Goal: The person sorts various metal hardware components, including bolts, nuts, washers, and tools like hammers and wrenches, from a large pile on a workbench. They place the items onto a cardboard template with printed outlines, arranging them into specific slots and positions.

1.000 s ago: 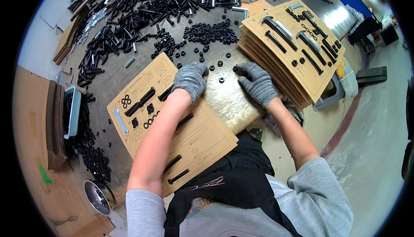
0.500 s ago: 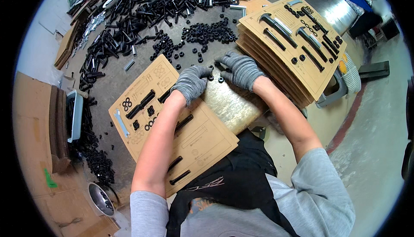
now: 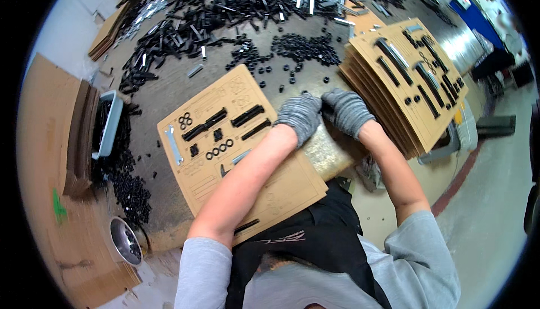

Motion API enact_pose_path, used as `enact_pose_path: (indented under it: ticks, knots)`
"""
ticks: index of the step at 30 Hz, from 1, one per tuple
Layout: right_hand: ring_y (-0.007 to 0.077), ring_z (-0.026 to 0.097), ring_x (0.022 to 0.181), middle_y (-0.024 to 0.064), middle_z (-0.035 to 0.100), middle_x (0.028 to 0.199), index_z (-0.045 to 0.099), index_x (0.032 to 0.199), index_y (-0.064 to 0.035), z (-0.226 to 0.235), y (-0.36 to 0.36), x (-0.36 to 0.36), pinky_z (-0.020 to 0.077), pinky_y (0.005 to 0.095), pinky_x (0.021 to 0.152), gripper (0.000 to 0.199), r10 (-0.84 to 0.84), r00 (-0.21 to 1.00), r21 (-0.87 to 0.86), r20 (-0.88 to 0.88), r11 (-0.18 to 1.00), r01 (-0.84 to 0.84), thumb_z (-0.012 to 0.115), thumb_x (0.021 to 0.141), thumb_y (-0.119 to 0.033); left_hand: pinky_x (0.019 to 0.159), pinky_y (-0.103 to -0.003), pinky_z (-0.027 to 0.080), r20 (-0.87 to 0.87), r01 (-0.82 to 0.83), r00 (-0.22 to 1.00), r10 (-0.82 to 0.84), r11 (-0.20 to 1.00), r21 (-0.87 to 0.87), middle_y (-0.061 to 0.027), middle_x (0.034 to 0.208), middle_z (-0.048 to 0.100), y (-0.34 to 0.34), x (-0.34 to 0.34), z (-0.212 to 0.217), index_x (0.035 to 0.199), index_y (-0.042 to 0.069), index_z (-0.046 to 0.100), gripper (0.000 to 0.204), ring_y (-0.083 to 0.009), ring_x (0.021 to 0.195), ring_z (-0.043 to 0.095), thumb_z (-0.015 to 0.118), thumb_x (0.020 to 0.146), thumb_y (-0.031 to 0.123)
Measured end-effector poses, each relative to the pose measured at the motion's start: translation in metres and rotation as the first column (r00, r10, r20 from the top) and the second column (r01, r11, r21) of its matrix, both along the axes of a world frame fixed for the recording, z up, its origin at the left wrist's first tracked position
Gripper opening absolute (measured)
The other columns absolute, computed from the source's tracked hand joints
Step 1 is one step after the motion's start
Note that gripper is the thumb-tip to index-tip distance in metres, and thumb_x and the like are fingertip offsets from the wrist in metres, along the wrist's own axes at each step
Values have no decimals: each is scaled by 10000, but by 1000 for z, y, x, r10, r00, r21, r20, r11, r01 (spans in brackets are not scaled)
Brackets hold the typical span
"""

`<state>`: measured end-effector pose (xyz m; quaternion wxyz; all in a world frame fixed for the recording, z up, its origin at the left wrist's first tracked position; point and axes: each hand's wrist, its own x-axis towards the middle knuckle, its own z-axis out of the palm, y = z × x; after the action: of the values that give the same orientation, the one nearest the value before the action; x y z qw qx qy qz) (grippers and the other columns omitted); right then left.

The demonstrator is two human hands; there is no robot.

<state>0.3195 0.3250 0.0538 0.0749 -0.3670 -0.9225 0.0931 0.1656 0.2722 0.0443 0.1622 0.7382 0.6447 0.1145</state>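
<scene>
Head view, looking down on a metal worktop [image 3: 325,152]. Both hands in grey knit gloves, close together near the middle of the bench. Left hand [image 3: 301,117]: fingers bent, tips turned toward the other glove; a small dark piece shows at its upper edge (whether pinched or just lying beyond, cannot tell). Right hand [image 3: 347,111]: fingers curled inward, tips at or very near the left's; grip hidden, contents cannot be told.

Loose black nuts [image 3: 282,88] lie scattered just beyond the gloves; a dense nut heap [image 3: 306,48] farther off, with a large spread of black bolts [image 3: 185,33] behind and left.

Under the left forearm, a tan printed board [image 3: 301,182], set askew. On it: pale wrench [image 3: 174,144] along the left edge, black rings [image 3: 219,149] in a slanting row, long black rod [image 3: 205,124] above them. Right of the right hand, a stack of tan boards [image 3: 419,130], the top one laid with hardware. Far left, a light-blue tray [image 3: 115,119] of dark pieces; below it, a metal bowl [image 3: 117,234].
</scene>
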Motion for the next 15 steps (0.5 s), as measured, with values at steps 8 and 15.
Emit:
enact_pose_path:
  ticks: [8, 15]
  knots:
    - [194, 671, 736, 143, 698, 830, 688, 956, -24, 14, 14, -61, 534, 319, 687, 262, -66, 920, -368, -387, 926, -88, 720, 777, -212, 791, -383, 516, 121, -388, 917, 380, 920, 56, -174, 905, 693, -13, -143, 51, 971, 59, 701, 320, -307, 838, 668, 648, 779, 310]
    - [328, 663, 810, 176, 685, 884, 685, 929, -36, 7, 28, -176, 525, 393, 745, 281, 4, 961, -247, -278, 966, -76, 649, 782, -272, 862, -421, 496, -11, -570, 821, 570, 821, -2, -200, 971, 676, -4, -172, 19, 972, 74, 703, 294, -354, 937, 641, 647, 788, 297]
